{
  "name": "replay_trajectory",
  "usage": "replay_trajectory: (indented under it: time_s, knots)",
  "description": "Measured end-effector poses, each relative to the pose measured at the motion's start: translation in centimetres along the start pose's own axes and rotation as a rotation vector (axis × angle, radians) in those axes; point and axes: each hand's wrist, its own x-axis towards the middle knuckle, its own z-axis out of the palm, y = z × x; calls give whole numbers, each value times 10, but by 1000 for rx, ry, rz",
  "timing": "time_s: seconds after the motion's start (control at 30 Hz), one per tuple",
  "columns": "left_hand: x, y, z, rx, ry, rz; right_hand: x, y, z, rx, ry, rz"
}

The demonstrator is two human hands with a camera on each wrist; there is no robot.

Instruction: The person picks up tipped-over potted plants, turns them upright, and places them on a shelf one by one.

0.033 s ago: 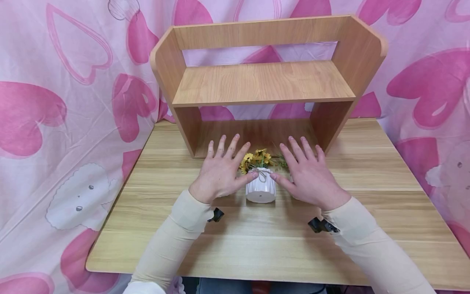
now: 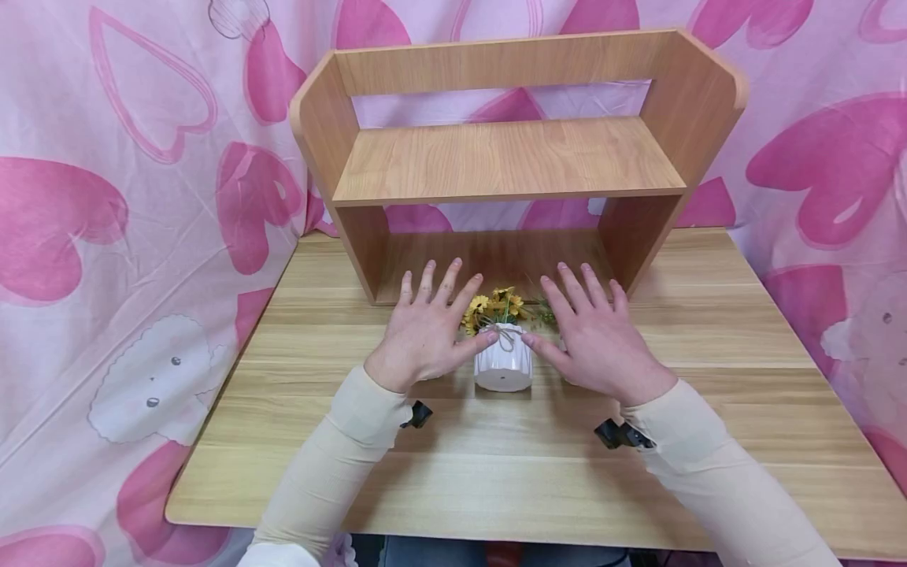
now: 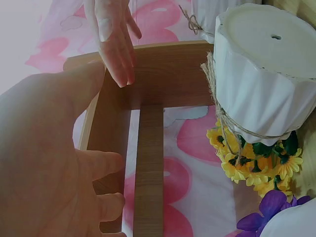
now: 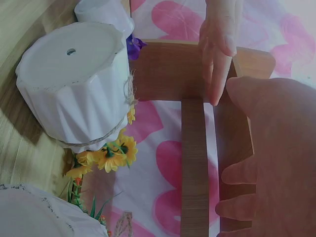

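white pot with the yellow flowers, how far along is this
Little looks done. The white pot lies on its side on the table, its base facing the camera, and the wooden shelf holds nothing. In hand: the left hand and right hand flank the pot with fingers spread and thumbs at its sides, not gripping. Left, probably: gripping, lifting and standing it up.

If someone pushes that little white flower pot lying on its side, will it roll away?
Probably a little. The white ribbed pot lies on its side on the smooth wooden table, so its round body could roll. The ribs and yellow flowers may slow it. It looks ceramic, likely breakable.
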Motion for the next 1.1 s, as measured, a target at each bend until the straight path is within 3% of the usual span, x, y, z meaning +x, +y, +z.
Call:
replay_trajectory:
  time_s: [0.5,0.77,0.87,1.1]
  knots:
    - [-6,-7,2,-14,-9,-10,2,2,2,49,-4,40]
    - [-5,-11,3,-54,27,-5,1,8,1,61,3,60]
    - [-5,-14,2,-126,76,6,1,9,2,70,3,59]
    - [-6,-25,-3,-465,239,-19,-1,15,5,167,59,57]
